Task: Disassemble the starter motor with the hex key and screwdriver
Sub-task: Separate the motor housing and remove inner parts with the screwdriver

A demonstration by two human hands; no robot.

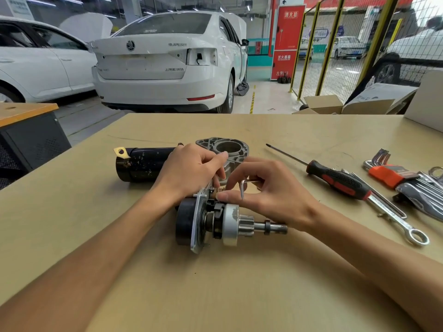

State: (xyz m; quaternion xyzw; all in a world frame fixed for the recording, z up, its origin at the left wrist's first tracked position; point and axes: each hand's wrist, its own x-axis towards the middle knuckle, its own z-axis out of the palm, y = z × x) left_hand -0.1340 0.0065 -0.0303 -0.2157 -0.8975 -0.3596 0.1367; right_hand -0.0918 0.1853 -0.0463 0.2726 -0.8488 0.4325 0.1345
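The starter motor lies in parts on the tan table (239, 283). Nearest me is the drive assembly (215, 224), a black round body with a metal plate, pinion gear and shaft pointing right. Behind it rest the black motor housing (141, 166) and the grey nose casting (225, 147). My left hand (189, 171) grips the top of the plate on the drive assembly. My right hand (266, 188) holds a small L-shaped hex key (242, 188) with thumb and fingers pinched at a small fitting on that plate. A red-and-black screwdriver (335, 179) lies to the right.
A hex key set in an orange holder (386, 173) and several wrenches (402, 226) lie at the table's right side. Open cardboard boxes (335, 105) stand past the far edge. White cars (167, 63) and a yellow mesh fence (335, 51) fill the workshop behind.
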